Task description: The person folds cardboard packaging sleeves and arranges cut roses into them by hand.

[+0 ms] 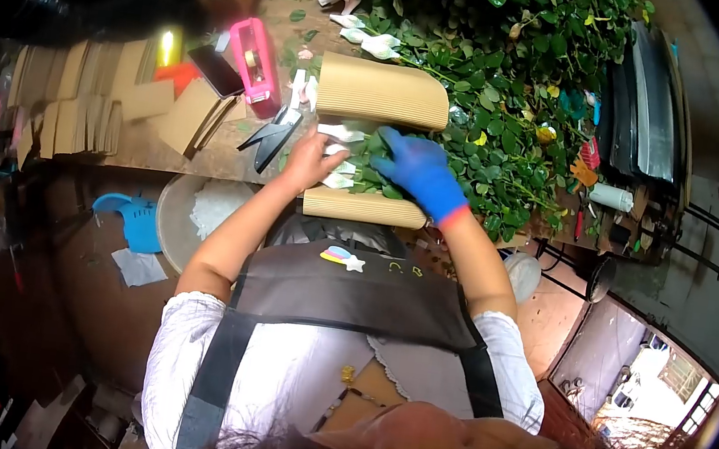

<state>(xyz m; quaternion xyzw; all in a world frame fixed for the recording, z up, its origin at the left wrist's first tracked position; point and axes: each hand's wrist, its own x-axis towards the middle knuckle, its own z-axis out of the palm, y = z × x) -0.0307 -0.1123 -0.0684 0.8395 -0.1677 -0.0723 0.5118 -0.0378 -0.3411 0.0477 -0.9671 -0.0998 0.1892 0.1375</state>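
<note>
Several roses with white-wrapped buds (338, 181) and green leaves lie on a corrugated cardboard sheet, whose near end (366, 208) hangs at the table edge and whose far end (385, 91) curls up behind them. My bare left hand (307, 161) is at the bud end, its fingers bent around the heads. My right hand (419, 174), in a blue glove, closes over the leafy stems; its fingertips are partly hidden among leaves. One upper bud (341, 132) is smeared by motion. Black-handled scissors (271, 137) lie left of my left hand.
A pink tape dispenser (254, 66) and a dark phone (216, 70) are at the left, near stacked cardboard pieces (77, 114). A large heap of leafy roses (504, 72) covers the table's back and right. Below the left edge stands a round tub (172, 219).
</note>
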